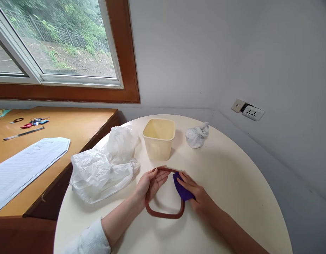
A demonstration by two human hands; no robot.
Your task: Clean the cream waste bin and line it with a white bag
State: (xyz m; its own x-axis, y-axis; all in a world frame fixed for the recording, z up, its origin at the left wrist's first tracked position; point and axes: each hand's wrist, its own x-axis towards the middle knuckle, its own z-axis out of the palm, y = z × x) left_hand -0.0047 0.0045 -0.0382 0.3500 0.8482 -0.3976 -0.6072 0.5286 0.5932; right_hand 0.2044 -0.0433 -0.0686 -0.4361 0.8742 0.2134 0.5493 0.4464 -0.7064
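A brown square ring with rounded corners point(164, 215), like the rim of a bin, is held up over the round table. My left hand point(152, 181) grips its upper left part, thumb on top and fingers beneath. At the upper right, my right hand point(192, 188) presses a folded purple cloth point(182, 190) against the ring. The cloth covers part of the ring's right side. Just beyond my hands stands a cream plastic bin point(159, 146), upright, its open top showing a bare inside.
Crumpled clear plastic bags point(101, 173) lie on the round table point(231, 197) at the left. A knotted white bag point(196, 135) sits at the back right. A wooden desk point(80, 123) adjoins on the left, with papers point(27, 165), a pen point(23, 133) and keys point(37, 121).
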